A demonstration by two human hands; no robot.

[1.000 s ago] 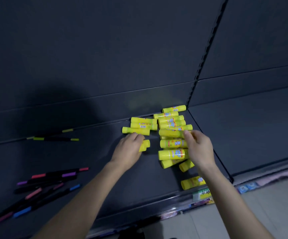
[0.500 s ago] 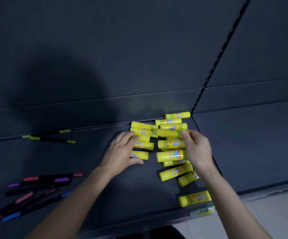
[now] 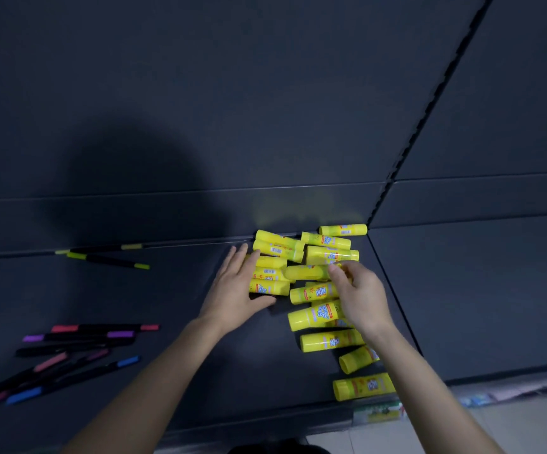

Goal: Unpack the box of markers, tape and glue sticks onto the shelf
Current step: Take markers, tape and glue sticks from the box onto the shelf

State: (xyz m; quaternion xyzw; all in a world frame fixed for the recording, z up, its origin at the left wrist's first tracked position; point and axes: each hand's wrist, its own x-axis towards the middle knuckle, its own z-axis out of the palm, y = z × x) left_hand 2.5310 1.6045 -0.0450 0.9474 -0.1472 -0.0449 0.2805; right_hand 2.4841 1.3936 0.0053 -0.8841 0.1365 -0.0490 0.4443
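Shelf (image 3: 167, 306) has loads of bare room on the left, between the markers (image 3: 78, 335) and the glue sticks (image 3: 298, 253) heaped at its right end. Left hand (image 3: 236, 290) is flat, pushing the heap's side. Right hand (image 3: 360, 296) pinches a stick (image 3: 305, 272) mid-heap. Round tubes roll, so I'd worry the lone stick (image 3: 364, 386) at the front lip drops off.

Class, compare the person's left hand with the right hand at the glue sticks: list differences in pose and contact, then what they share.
Pose: the left hand lies flat with straight fingers; the right hand has curled fingers.
Contact: the left hand presses against the left edge of the glue stick pile; the right hand pinches the end of one glue stick.
Shared: both are bare and at the same pile on the dark shelf.
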